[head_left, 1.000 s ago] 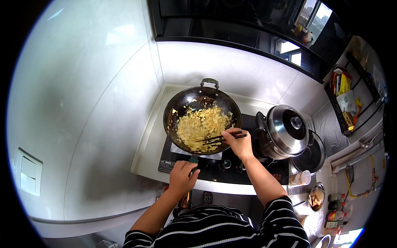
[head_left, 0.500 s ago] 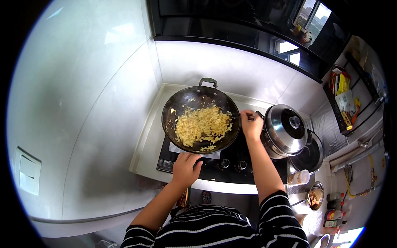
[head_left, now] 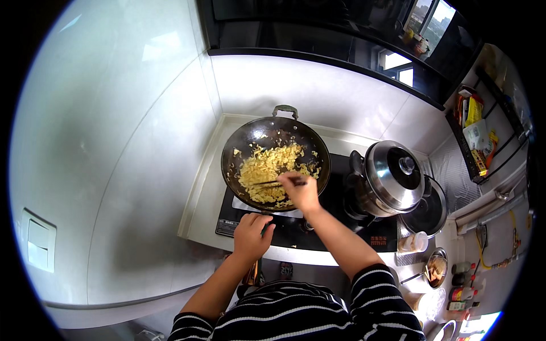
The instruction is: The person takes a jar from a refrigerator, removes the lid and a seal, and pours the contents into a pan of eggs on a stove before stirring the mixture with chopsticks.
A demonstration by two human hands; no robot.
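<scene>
A dark wok (head_left: 233, 142) stands on the stove, holding yellow pieces that look like scrambled egg (head_left: 259, 170). Over its near right part is my right hand (head_left: 298, 190), closed round dark chopsticks (head_left: 266, 182) whose tips reach into the egg. My left hand (head_left: 252, 233) is at the wok's near edge, fingers curled round what seems to be its near handle, mostly hidden under the hand. The wok's far loop handle (head_left: 285, 109) is free.
Right of the wok sits a lidded steel pot (head_left: 392, 179) on the black hob (head_left: 364, 236). Beyond it are a black pan (head_left: 435, 210), a jar (head_left: 413, 242), a metal bowl (head_left: 437, 267) and several bottles (head_left: 462, 294). A tiled wall (head_left: 142, 170) bounds the left.
My right hand has moved left from beside the pot's handle to over the wok, with the chopsticks now in the egg. Egg is pushed leftward. My left hand has barely moved.
</scene>
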